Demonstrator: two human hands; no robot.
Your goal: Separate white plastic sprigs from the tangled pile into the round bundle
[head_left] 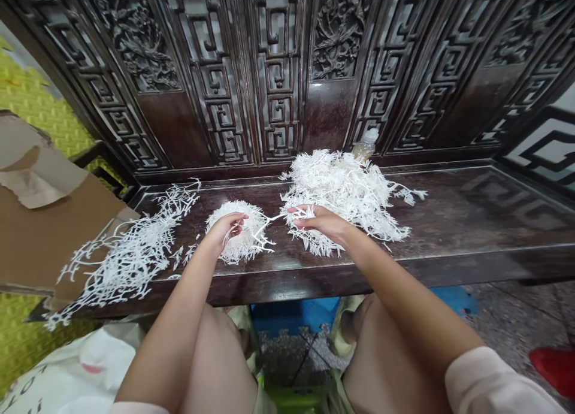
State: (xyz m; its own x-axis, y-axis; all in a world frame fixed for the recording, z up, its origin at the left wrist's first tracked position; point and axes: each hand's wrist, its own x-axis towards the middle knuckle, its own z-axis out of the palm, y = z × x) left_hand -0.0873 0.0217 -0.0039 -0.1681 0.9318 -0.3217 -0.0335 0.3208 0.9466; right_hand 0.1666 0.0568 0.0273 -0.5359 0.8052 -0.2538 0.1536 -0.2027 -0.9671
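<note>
The left hand (227,231) and the right hand (314,218) are apart, both low over the dark wooden desk (476,222) at centre frame. The left hand curls around a dome-shaped bunch of white branching sprigs (240,234), its fingers pressed into the top. The right hand pinches the stem of a thin white sprig (276,218), which stretches across the gap and meets the bunch, and the hand lies against the edge of a large heap of the same sprigs (341,192) just right of centre. A looser spread of white sprigs (135,258) lies at the left, partly on a torn cardboard sheet (49,222) that overhangs the desk. A plastic bottle (367,143) stands behind the large heap, against the carved lattice back panel (278,72). A white sack (76,366) sits at lower left.
</note>
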